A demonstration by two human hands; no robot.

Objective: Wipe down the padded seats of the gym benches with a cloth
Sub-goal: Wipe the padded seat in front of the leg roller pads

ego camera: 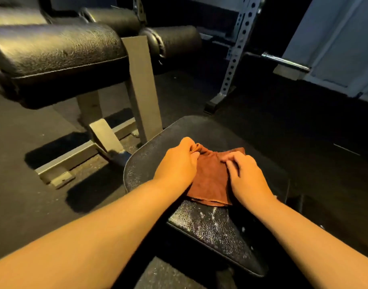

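The rust-brown cloth (208,176) lies on the near padded seat (141,165), both hands on it. The left hand (177,163) pinches a bunched far corner; the right hand (246,174) presses down with curled fingers. Best to flatten the folds first, so the cloth's full face meets the cracked, dusty vinyl.

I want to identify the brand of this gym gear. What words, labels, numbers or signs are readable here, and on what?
None: no legible text on the bench seat pad, the cloth, the second bench pad, the perforated rack upright or the barbell end.
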